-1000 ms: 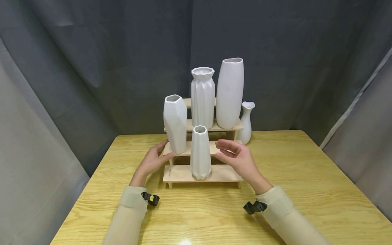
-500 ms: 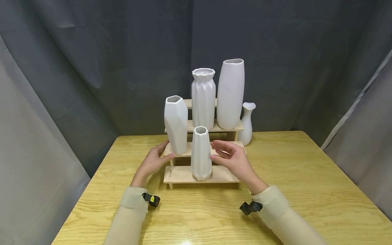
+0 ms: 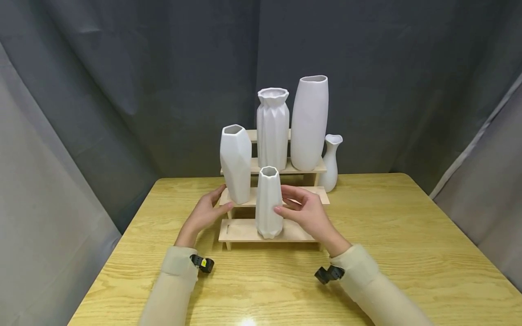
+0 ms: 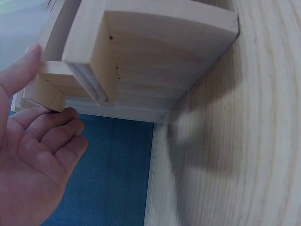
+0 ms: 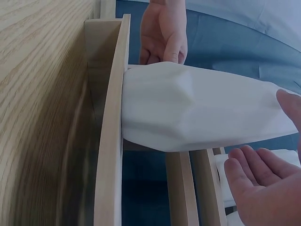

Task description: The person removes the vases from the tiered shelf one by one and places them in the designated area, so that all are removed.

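Small white faceted ceramic vase (image 3: 268, 202) on stepped wooden stand (image 3: 248, 231): touched by right hand (image 3: 303, 210), fingers loosely curved, not closed; left hand (image 3: 204, 213) open beside stand.

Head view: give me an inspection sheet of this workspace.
Surface: yellow wood-grain table, bare around the stand.
Job's things: small white faceted ceramic vase upright on the lowest step of the tiered wooden stand.
Clutter: angular white vase, pleated white vase, tall smooth white vase, small flared-neck white vase.
Grippers: right hand fingertips at the small vase, grip unclear; left hand open at the stand's end.
Cables: nothing seen.
Surroundings: grey curtain.
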Tool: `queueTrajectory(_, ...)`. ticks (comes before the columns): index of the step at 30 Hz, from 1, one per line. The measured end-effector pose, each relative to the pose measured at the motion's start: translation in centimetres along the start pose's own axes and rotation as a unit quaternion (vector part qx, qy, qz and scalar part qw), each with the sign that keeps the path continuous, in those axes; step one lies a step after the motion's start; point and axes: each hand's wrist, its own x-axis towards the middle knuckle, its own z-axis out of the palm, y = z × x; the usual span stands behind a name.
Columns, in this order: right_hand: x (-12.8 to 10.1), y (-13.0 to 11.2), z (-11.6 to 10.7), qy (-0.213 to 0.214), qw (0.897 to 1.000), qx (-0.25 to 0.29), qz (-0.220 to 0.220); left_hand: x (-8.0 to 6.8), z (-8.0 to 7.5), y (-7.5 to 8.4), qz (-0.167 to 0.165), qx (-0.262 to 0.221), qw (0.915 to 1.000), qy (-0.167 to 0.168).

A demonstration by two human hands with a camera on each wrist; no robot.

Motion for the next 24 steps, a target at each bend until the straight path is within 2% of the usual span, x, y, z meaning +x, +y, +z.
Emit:
queueTrajectory(8,0.4,0.0,0.6,-0.012,1.000,0.005,0.009,0.1,-0.1,0.1,0.006,-0.005,1.0000,0.000)
queueTrajectory(16,0.5,0.2,0.9,-0.026,0.999,0.014,0.032,0.0,0.0,0.1,-0.006,-0.017,0.9998,0.000)
queueTrajectory(24,0.7,0.3,1.1,-0.031,0.999,0.012,0.034,0.1,0.0,-0.1,0.000,-0.015,0.9999,0.001)
